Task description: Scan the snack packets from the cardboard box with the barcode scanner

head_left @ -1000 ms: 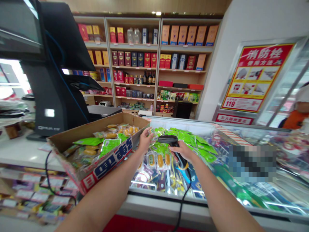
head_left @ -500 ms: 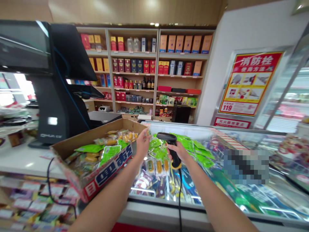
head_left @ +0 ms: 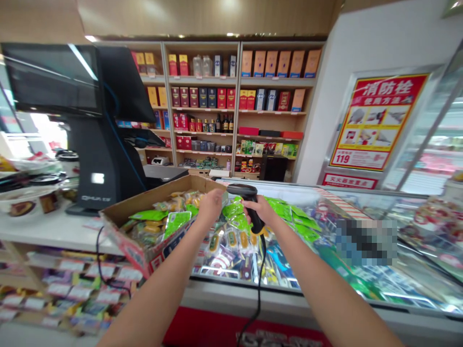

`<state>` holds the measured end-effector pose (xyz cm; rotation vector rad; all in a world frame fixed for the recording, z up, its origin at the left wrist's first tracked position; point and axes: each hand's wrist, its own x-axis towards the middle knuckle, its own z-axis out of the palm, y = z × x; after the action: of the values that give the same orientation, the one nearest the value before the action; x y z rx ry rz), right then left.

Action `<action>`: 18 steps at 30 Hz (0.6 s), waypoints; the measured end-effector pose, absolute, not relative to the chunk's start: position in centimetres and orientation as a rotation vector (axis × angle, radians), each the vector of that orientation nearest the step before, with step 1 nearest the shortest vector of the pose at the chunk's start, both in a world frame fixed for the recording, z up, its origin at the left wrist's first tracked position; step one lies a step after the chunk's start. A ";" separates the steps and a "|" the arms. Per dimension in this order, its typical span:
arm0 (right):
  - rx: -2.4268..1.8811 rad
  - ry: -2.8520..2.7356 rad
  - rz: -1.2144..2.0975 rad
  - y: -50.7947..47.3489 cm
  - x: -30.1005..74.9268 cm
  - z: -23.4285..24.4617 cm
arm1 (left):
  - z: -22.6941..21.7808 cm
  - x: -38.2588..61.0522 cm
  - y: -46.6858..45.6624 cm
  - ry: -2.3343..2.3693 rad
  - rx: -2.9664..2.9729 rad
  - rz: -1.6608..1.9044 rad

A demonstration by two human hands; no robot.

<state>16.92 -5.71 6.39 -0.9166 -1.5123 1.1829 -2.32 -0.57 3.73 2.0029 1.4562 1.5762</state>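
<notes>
My right hand (head_left: 261, 210) is closed round the handle of a black barcode scanner (head_left: 246, 193), whose cable hangs down toward me. My left hand (head_left: 211, 205) pinches the top of a green-topped snack packet (head_left: 233, 226) with yellow pieces, held up just under the scanner's head. Both hands hover over the glass lid of a chest freezer (head_left: 325, 202). Left of them stands an open cardboard box (head_left: 144, 243) full of similar green and yellow packets.
A black checkout terminal (head_left: 97, 144) with its screen stands on the white counter (head_left: 47, 229) at left. More green packets (head_left: 289, 214) lie on the freezer lid. Shelves of boxes and bottles (head_left: 231, 96) fill the back wall. A red poster (head_left: 379, 120) hangs at right.
The scanner and packet have risen slightly and come closer together. My head has turned a little, so the box and terminal sit further right in view.
</notes>
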 end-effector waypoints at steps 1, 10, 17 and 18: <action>-0.938 -1.491 1.178 -5.9 17.4 6.0 | 2.5 -2.1 -1.2 1.499 2.071 1.404; -1.030 -1.417 1.160 -6.4 20.5 3.1 | -3.3 0.5 -4.6 1.767 2.396 0.686; -1.025 -1.330 1.200 -5.3 20.8 1.9 | -2.9 1.7 -0.5 1.729 2.008 0.973; -1.010 -1.310 1.209 -5.1 20.9 1.8 | -2.7 1.7 0.2 1.708 1.970 1.038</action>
<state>20.89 -5.05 1.81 -1.0101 -1.3097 1.2093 1.71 0.25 -2.74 1.9699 1.7080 1.0382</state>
